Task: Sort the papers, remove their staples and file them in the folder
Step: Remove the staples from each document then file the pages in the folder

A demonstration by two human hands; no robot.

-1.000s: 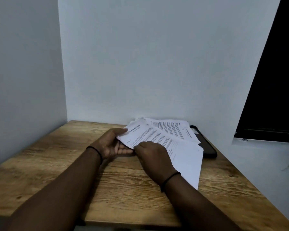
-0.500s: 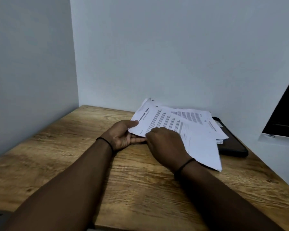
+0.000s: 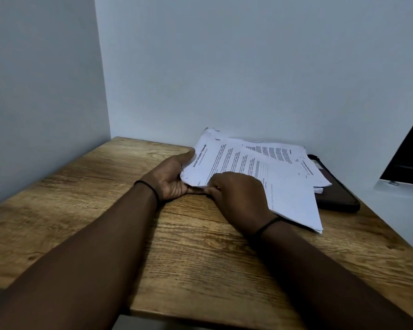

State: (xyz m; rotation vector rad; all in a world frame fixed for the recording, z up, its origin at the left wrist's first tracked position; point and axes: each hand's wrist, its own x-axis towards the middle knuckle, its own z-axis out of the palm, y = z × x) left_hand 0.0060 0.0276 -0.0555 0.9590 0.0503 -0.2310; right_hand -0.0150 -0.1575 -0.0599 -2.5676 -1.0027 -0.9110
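Observation:
A stapled set of printed white papers (image 3: 260, 177) lies tilted at the back right of the wooden table (image 3: 105, 186). My left hand (image 3: 169, 179) grips its left edge, thumb on top and fingers underneath. My right hand (image 3: 239, 196) rests on the sheets and pinches their near corner. More printed papers (image 3: 293, 158) lie beneath, on a dark folder (image 3: 339, 198) against the wall. No staple is plainly visible.
Grey walls close the table at the back and the left. The table's right edge runs just past the folder, with a dark opening (image 3: 408, 153) beyond it. Bare wood stretches across the left and front.
The camera has turned, so the scene sits further right in the frame. Both hands keep hold of the top papers, whose left edge is lifted a little more.

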